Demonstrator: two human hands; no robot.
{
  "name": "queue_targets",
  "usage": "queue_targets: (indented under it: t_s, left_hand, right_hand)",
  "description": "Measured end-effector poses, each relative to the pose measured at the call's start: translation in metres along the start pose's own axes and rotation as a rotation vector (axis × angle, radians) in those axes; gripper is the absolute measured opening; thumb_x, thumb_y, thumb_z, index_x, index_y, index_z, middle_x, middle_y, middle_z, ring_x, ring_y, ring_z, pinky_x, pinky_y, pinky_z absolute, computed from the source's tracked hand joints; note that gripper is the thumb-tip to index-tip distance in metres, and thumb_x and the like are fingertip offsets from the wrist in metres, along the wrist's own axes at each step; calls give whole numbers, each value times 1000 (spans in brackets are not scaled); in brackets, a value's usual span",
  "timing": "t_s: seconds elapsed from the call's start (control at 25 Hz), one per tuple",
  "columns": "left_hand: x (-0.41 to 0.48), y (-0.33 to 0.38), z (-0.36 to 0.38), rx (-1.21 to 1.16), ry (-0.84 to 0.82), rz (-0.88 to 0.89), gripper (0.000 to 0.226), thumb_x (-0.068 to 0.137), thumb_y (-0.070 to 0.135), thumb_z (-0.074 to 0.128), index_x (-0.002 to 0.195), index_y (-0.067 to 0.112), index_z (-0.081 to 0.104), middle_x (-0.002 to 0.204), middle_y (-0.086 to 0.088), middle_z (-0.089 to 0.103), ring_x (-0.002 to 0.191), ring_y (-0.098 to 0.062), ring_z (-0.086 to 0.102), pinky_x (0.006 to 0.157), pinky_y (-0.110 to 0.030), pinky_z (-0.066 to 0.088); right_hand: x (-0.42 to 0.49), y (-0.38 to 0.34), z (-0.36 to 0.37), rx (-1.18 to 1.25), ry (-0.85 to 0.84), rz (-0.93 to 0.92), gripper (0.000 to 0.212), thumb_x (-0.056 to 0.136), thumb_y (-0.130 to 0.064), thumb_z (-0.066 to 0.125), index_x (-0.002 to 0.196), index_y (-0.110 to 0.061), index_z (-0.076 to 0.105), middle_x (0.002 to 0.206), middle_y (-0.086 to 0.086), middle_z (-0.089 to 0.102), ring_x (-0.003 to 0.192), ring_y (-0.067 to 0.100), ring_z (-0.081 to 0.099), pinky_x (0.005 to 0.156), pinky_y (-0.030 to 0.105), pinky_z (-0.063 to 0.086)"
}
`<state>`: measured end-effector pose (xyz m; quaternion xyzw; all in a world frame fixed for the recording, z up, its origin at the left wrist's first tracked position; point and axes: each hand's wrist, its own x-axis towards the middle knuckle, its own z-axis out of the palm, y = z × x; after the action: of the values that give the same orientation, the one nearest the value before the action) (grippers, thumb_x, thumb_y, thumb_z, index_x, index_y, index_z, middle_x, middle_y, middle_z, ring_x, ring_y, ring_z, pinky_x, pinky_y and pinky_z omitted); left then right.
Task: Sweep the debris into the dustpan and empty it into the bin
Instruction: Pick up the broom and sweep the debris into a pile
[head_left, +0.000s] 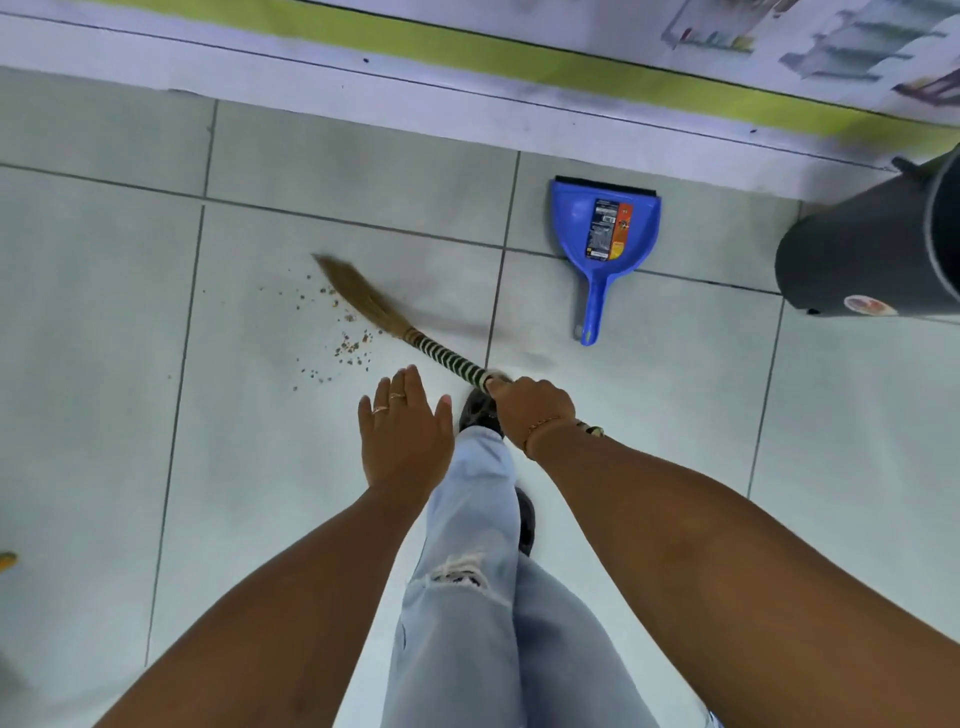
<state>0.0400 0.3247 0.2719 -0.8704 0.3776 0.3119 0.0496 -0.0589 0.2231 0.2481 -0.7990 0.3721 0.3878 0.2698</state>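
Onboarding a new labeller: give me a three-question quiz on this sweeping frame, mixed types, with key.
1. True or false: the dustpan already holds the debris.
2. Which hand has its grip on the broom?
A. left hand
B. right hand
C. both
3. Fill in: the dark bin stands to the ___ of the dustpan in the head view.

Key:
1. False. The crumbs lie scattered on the floor tiles by the bristles, well apart from the pan, which looks empty.
2. B. The left hand is open and holds nothing.
3. right
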Motion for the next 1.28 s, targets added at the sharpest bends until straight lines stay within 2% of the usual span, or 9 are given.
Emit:
queue_targets:
  t_s: [0.12,0.28,0.4,0.48,0.6,0.8,0.96,1.28]
  left_hand:
    - [-42,-15,2,-28,16,-17,57,95,37,35,140,3,26,146,-17,40,138,-30,31,114,-46,21]
    - [-79,-30,3,-27,14,-5,57,96,37,34,141,3,24,146,-16,39,139,-29,29,115,-45,21]
    - [-97,-61,8,-44,22,-3,58,96,37,34,142,3,23,146,-16,38,139,-29,28,116,-44,19]
    - [-99,-72,10,-69,35,-2,58,96,36,35,141,2,25,145,-17,39,139,-30,29,115,-45,19]
    - [-95,-113,15,-68,26,5,58,96,36,35,142,3,25,146,-17,39,139,-30,29,115,-45,18]
    - [-86,-192,12,-28,-18,53,59,95,38,34,143,5,23,148,-16,37,141,-29,25,117,-43,15]
    - [-78,-244,3,-2,-19,59,59,95,36,36,143,4,23,147,-17,37,141,-30,24,117,-45,14]
    - [-68,-278,-14,-28,34,49,57,96,38,31,143,7,23,149,-13,36,142,-27,23,118,-44,10]
  right_hand:
    - [-44,8,23,79,102,-12,54,95,-11,37,146,-28,32,127,15,56,111,38,57,87,42,48]
    - [-80,22,45,160,230,199,52,97,-14,36,147,-27,31,120,18,54,101,38,59,75,39,46]
    - [-88,-9,64,259,157,346,44,101,-18,31,145,-18,33,125,19,51,110,39,56,85,42,47]
    - [-84,-30,79,323,97,411,40,101,-19,29,138,-12,42,126,18,54,114,36,55,90,41,47]
    - [-73,-85,107,356,57,406,38,100,-17,28,132,-9,47,123,15,58,113,33,57,90,40,48]
    - [-52,-173,138,326,62,368,41,99,-11,31,139,-11,38,121,16,59,110,33,59,86,38,49]
    - [-42,-218,146,346,79,370,41,98,-11,30,139,-13,38,118,16,60,109,34,59,84,39,48]
    - [-53,-269,154,377,101,310,46,98,-14,32,144,-19,29,123,18,55,107,36,58,78,39,46]
